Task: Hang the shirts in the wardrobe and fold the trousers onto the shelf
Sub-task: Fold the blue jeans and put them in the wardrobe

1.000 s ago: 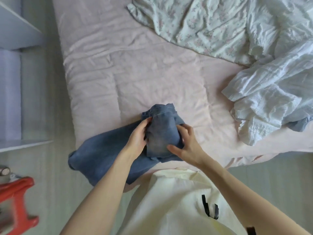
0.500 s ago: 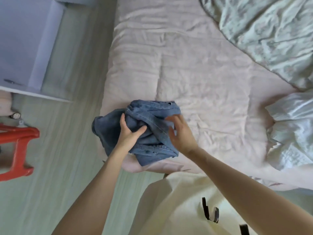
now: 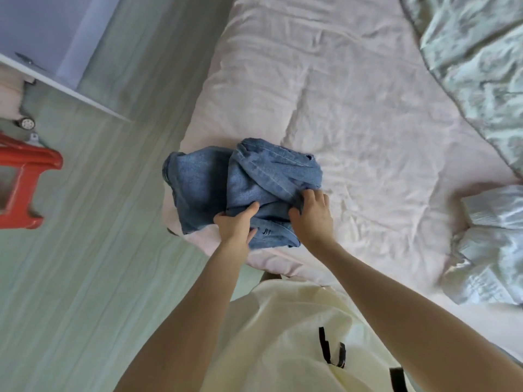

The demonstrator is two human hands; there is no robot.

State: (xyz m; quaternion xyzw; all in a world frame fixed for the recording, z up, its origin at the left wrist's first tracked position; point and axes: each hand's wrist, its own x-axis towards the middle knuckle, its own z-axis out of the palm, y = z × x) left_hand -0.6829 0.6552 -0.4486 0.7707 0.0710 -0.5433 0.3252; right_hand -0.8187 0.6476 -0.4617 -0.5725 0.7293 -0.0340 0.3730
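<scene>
At the middle of the frame, on the bed's (image 3: 353, 114) near corner, the folded denim trousers (image 3: 266, 188) sit bundled, left hand (image 3: 236, 223) and right hand (image 3: 311, 213) each pinching the near folds — soft, fairly heavy cloth that looks best scooped from underneath.

A bed (image 3: 353, 94) with a creased pale pink sheet fills the middle. Left of the bed runs a pale green-grey plank floor (image 3: 85, 264). Further left of the bed stand a red plastic stool (image 3: 25, 179) and a white cabinet panel (image 3: 51, 32). Soft daylight falls evenly.
</scene>
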